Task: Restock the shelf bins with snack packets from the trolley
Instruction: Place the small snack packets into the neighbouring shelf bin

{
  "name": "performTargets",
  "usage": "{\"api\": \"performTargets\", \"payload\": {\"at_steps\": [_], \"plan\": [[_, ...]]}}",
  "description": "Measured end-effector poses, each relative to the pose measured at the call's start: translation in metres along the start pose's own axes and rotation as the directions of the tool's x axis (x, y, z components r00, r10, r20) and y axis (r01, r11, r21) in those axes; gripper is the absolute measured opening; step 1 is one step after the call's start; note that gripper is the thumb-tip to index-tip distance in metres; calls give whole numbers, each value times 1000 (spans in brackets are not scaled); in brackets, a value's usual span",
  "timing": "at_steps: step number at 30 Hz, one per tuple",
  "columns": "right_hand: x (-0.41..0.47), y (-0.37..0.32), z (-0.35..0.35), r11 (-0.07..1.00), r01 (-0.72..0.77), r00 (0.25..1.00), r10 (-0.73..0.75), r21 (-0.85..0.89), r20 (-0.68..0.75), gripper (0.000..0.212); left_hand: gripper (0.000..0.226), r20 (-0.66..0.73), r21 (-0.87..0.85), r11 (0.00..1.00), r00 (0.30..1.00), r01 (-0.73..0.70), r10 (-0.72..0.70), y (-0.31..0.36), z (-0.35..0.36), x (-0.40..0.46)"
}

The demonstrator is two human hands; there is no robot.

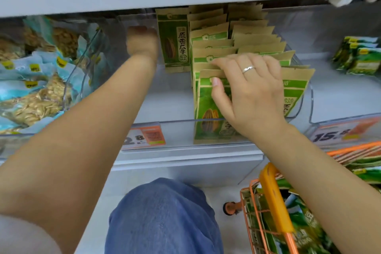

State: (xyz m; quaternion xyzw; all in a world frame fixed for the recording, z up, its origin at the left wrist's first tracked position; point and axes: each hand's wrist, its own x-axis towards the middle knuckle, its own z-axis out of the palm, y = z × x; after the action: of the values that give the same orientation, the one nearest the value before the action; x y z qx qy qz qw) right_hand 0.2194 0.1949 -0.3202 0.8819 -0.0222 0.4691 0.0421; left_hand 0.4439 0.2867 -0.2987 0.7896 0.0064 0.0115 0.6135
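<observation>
Two bare arms reach into a clear plastic shelf bin (226, 121) under a grey shelf. At far left, the neighbouring bin holds blue-edged packets of pale nuts (35, 97). Next, the left hand (142, 42) sits deep in the bin, blurred by motion, beside a single upright green-and-brown packet (175, 41) at the back; it appears to touch that packet's left edge, though whether its fingers are curled or straight cannot be told. An orange price tag (147, 136) hangs on the bin's front lip. Right of centre, two rows of matching snack packets (216, 47) stand upright, filling the bin's right half. The right hand (253, 88), wearing a ring (248, 68), rests on the front packets, fingers together over their top edges and thumb pressed on the face of the front packet (206, 107). At lower right, an orange wire trolley (257, 222) with a yellow handle (276, 202) holds more green packets (301, 229).
</observation>
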Motion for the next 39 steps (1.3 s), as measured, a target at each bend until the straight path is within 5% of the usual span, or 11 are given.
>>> {"api": "performTargets", "payload": {"at_steps": [3, 6, 9, 12, 15, 19, 26, 30, 36, 39], "plan": [[2, 0, -11, 991, -31, 996, 20, 127, 90, 29, 13, 72, -64, 995, 995, -71, 76, 16, -16, -49], [-2, 4, -43, 941, -67, 986, 12, 330, 168, 33, 19, 107, -178, 922, 925, -343, 364, 24, -33, -112], [-27, 21, -89, 926, -89, 978, 13, 367, 206, 29, 30, 156, -80, 728, 713, -681, 683, 22, -40, -166], [-68, 50, -136, 970, -95, 945, 18, 224, 325, 28, 24, 221, -43, 499, 479, -866, 850, 26, -29, -231], [-105, 85, -175, 979, -204, 853, 188, -19, 486, 32, 16, 456, -171, 378, 267, -910, 849, 20, 5, -279], [-142, 123, -223, 871, -369, 719, 488, -323, 495, 39, 28, 797, -194, 384, 83, -903, 598, 3, 62, -325], [-163, 152, -264, 589, -571, 396, 807, -571, 437, 63, 26, 883, -163, 406, 51, -899, 467, -20, 83, -356], [-160, 156, -253, 557, -608, 393, 830, -566, 396, 77, 27, 895, -118, 399, 77, -909, 440, -25, 77, -349], [-142, 158, -237, 489, -552, 264, 871, -675, 415, 51, 25, 904, -108, 358, 58, -927, 423, -27, 77, -348], [-142, 156, -240, 483, -667, 372, 876, -568, 308, 51, 25, 876, -101, 385, 101, -917, 471, -26, 78, -344]]}}
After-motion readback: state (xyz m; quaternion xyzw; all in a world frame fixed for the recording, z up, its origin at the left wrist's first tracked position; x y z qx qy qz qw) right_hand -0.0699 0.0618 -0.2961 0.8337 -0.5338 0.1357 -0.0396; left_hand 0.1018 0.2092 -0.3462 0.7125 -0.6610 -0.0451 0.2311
